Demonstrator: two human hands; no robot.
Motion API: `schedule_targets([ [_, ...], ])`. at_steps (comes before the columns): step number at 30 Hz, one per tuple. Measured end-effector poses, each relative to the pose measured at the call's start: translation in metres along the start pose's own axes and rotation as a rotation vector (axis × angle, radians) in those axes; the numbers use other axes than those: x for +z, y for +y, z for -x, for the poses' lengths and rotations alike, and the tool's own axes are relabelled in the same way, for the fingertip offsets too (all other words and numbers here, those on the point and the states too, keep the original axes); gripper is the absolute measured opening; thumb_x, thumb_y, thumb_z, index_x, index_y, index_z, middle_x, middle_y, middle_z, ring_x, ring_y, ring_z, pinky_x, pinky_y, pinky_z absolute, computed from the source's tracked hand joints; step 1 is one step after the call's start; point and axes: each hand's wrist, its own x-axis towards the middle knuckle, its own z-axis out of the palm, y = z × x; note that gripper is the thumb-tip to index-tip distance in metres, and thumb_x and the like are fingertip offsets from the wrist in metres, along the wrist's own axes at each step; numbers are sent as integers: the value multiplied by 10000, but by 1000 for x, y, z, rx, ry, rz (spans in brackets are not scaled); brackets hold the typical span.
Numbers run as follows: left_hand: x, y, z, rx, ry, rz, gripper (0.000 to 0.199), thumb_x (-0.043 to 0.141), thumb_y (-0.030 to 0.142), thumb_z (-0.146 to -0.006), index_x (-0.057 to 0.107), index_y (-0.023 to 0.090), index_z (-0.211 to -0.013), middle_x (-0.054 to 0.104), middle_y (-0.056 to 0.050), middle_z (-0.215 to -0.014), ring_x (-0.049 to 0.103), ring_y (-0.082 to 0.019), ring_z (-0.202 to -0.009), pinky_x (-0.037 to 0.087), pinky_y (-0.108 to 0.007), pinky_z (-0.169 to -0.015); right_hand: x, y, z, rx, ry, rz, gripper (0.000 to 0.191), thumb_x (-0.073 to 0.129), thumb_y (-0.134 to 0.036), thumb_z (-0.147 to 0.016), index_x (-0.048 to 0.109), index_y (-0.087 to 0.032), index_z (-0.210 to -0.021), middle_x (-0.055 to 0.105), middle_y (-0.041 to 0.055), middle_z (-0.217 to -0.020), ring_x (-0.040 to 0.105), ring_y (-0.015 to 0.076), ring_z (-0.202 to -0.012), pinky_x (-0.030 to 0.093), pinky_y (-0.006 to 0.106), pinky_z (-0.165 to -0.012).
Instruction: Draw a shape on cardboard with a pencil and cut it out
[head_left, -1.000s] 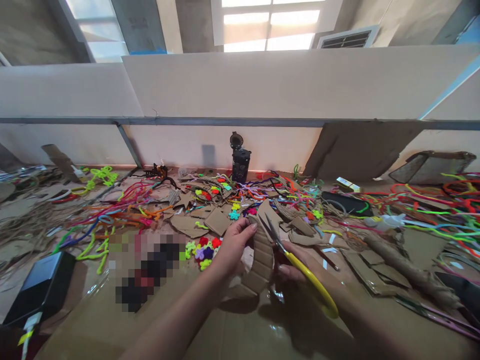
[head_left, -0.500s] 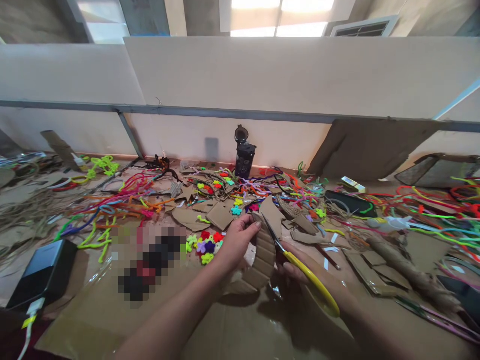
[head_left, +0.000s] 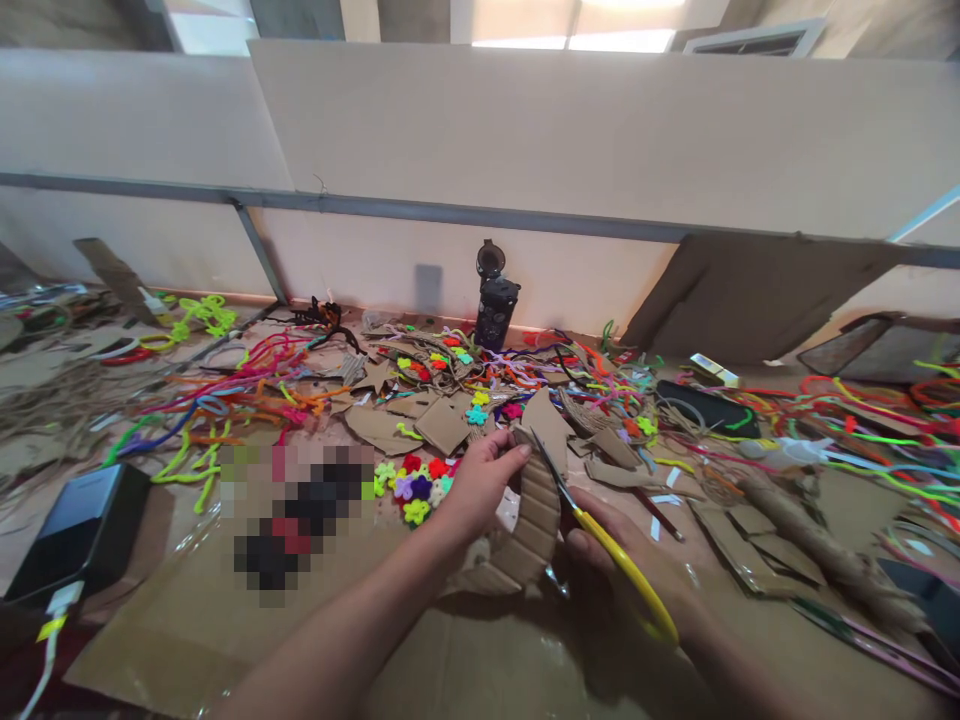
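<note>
My left hand (head_left: 487,480) pinches the upper end of a curved, creased cardboard strip (head_left: 538,505), thumb on top. The strip bends down and round towards the left, its lower end near the cardboard sheet below. My right hand (head_left: 607,545) grips yellow-handled scissors (head_left: 622,570). Their metal blades point up and left and lie against the strip's right edge, close to my left fingertips. Small pipe-cleaner flowers (head_left: 416,490) in several colours lie just left of my left hand. Part of the right hand's fingers is hidden behind the scissor handle.
A black bottle (head_left: 495,310) with its lid up stands at the back. Cardboard scraps (head_left: 442,428) and coloured pipe cleaners (head_left: 255,370) cover the table. At left sits a black power bank (head_left: 82,530) with a white cable; at right lie a cardboard roll (head_left: 825,550) and a glue bottle (head_left: 795,450).
The view has tilted slightly downward. Both hands keep their hold on the strip and the scissors, and the blades stay at the strip's edge with only a slight shift.
</note>
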Motion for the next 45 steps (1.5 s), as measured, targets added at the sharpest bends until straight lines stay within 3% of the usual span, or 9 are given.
schedule_targets([
  [8,-3,-6,-2,-22,-16,22,252,749,407,-725,659,179,-780,599,10,-697,520,-136,-624,412,-266,-648,2,0,1,23,51,-20,619,686,-719,-803,738,-234,-1184,752,89,-1035,669,325,-970,537,391,-908],
  [15,-3,-8,-3,-35,-30,49,245,744,401,-732,660,177,-782,606,3,-709,532,-140,-641,402,-264,-650,6,4,3,45,78,-67,541,688,-680,-826,742,-242,-1139,748,93,-1043,672,327,-1007,555,380,-887],
  [21,-1,1,0,-32,-60,13,207,713,369,-732,652,173,-756,572,16,-669,491,-126,-602,368,-259,-614,-4,9,3,46,78,121,445,687,-638,-843,720,-236,-1030,648,47,-827,625,300,-867,509,436,-936],
  [25,0,5,2,-51,-102,-34,211,707,370,-719,643,171,-749,561,22,-659,467,-119,-587,354,-264,-598,-7,6,4,24,86,178,425,686,-635,-838,716,-232,-970,628,45,-801,593,278,-793,501,430,-931],
  [32,-1,2,1,-60,-118,-45,235,699,392,-724,624,173,-768,546,31,-667,463,-116,-595,349,-266,-605,-9,15,3,-9,58,125,531,678,-661,-838,728,-236,-1152,675,72,-917,611,295,-870,521,396,-866],
  [39,-1,4,1,-69,-138,-19,252,701,366,-716,661,154,-846,596,16,-733,500,-121,-629,374,-270,-640,-12,17,6,-8,112,176,513,681,-716,-803,745,-217,-906,626,61,-787,569,255,-755,510,354,-688],
  [45,0,5,1,-73,-136,-10,221,697,349,-733,659,157,-837,584,17,-730,496,-123,-636,369,-269,-644,-11,14,5,-14,116,201,593,654,-776,-791,757,-204,-911,630,55,-771,539,225,-732,466,310,-628],
])
